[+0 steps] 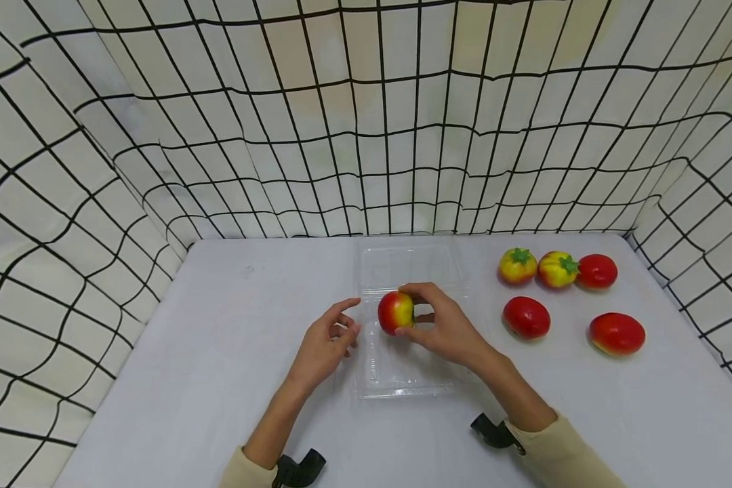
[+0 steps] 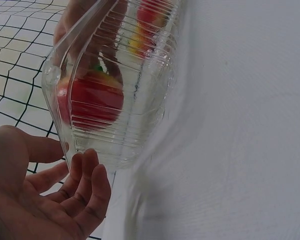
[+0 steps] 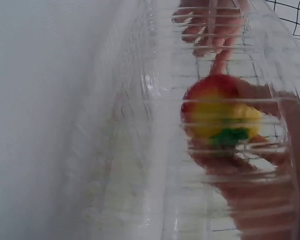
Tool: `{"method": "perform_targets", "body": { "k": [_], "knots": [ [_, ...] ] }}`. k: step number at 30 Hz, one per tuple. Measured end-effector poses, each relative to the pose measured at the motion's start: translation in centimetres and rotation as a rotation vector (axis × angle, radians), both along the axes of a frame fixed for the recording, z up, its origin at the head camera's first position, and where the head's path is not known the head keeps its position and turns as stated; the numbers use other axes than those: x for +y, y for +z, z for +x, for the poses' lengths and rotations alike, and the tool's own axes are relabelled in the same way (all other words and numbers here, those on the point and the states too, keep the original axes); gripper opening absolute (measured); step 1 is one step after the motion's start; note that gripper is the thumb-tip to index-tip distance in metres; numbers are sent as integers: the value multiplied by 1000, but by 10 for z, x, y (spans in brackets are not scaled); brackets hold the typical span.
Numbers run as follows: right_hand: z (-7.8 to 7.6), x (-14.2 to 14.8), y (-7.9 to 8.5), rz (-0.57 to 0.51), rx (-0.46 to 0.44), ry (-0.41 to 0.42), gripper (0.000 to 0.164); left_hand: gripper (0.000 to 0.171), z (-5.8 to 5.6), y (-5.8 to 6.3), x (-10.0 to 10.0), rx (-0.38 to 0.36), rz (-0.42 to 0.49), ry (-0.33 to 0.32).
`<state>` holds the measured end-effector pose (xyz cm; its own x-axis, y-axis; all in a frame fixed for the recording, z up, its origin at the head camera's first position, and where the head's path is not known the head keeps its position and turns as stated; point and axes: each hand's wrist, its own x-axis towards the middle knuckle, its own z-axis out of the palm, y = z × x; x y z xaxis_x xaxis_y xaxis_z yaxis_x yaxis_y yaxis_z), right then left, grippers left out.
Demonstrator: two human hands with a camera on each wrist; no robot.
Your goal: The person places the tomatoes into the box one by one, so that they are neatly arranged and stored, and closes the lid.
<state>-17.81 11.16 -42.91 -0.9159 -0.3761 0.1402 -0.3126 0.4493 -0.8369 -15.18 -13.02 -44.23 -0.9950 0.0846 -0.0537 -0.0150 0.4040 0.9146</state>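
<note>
A clear plastic clamshell box [image 1: 407, 379] lies with its lid [image 1: 405, 264] folded back. Over its middle my right hand [image 1: 448, 332] pinches a red-and-yellow toy fruit [image 1: 393, 313] between thumb and fingers, the green leafy top facing the palm. Through the ribbed wall, the right wrist view shows the same fruit [image 3: 210, 107] with its green top. My left hand [image 1: 322, 344] stays at the box's left side, fingers loosely bent and holding nothing. In the left wrist view its fingertips [image 2: 101, 182] are right at the clear wall.
To the right lie two yellow-red toy fruits [image 1: 517, 266] with green tops, beside a red one [image 1: 596, 272]. Nearer are two more red fruits [image 1: 526, 318], set apart. Black netting [image 1: 384, 142] over white sheeting borders the white table [image 1: 219, 379] at the back and sides.
</note>
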Motion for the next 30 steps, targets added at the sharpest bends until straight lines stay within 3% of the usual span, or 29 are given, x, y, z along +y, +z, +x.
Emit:
{"method": "perform_targets", "body": {
  "k": [21,30],
  "knots": [
    [2,-20,-4,79,-9,30,68,50,0,1,-3,-32,96,-59],
    [2,-25,-6,95,-13,42,68,51,-1,-1,-2,-48,100,-53]
  ]
}}
